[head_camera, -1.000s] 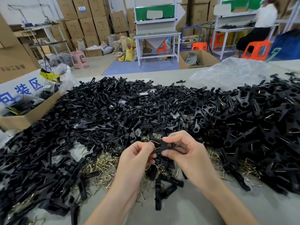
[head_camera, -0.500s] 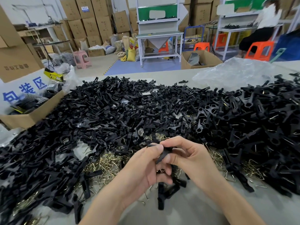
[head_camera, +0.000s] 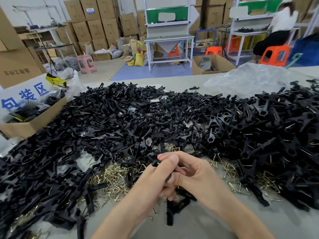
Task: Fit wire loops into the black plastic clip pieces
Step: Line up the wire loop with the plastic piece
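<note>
Left hand (head_camera: 153,181) and right hand (head_camera: 200,176) are touching each other over the near middle of the table (head_camera: 215,223), and both are pinching one black clip piece (head_camera: 154,164) between them. The left thumb is pointing up and pressing on the clip, and the other left fingers are curling under it. The right fingers are bending over the top from the far side. The hands are hiding most of the clip, so I cannot tell if a wire loop is sitting in it yet. My guess is that the person is pushing a loop in right now. A lot of work is waiting: a big heap of plain clips (head_camera: 112,118) is lying across the left and middle of the table, up to the far edge. Another heap of clips (head_camera: 269,128) toward the right edge is showing thin wires in many pieces, so those are looking done. Loose gold wire loops (head_camera: 110,176) are lying just beside the hands, near the front. A cardboard box (head_camera: 32,125) is sitting at the left edge, and a clear plastic bag (head_camera: 250,78) is lying by the far right corner.
</note>
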Demonstrator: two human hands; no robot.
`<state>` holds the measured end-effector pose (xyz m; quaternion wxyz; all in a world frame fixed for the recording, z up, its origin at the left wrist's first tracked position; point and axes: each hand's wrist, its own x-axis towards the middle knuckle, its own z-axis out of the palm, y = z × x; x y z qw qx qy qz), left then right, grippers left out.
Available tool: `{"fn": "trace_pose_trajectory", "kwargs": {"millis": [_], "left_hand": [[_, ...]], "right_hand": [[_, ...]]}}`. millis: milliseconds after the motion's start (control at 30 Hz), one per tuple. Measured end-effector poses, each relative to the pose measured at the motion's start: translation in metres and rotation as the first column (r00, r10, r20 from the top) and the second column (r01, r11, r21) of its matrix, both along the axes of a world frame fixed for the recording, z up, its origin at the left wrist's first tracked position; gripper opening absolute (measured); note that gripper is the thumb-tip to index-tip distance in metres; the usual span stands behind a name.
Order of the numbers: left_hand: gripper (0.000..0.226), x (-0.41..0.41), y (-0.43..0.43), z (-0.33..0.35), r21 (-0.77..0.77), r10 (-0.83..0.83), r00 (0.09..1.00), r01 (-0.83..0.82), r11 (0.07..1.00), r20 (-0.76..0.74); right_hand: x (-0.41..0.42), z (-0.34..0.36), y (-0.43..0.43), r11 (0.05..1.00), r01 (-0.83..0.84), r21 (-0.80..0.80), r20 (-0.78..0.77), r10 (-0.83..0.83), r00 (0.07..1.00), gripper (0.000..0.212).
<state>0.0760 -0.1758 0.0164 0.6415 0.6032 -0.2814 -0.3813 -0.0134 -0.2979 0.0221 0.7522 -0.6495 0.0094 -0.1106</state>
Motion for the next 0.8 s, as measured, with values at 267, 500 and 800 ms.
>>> {"fn": "trace_pose_trajectory", "kwargs": {"millis": [267, 500, 800], "left_hand": [[0.052, 0.000, 0.001, -0.002, 0.143, 0.058, 0.975, -0.090, 0.986, 0.216], [0.057, 0.001, 0.002, -0.001, 0.169, 0.034, 0.971, -0.075, 0.983, 0.236], [0.086, 0.007, 0.007, -0.006, 0.016, -0.153, 0.980, 0.152, 0.988, 0.125]], "right_hand": [[0.002, -0.007, -0.004, 0.998, 0.017, -0.054, 0.039, -0.015, 0.999, 0.045], [0.000, -0.005, -0.006, 0.995, 0.017, -0.096, 0.045, -0.012, 0.999, 0.041], [0.000, -0.008, -0.016, 0.976, 0.091, -0.199, 0.051, -0.082, 0.995, 0.033]]}}
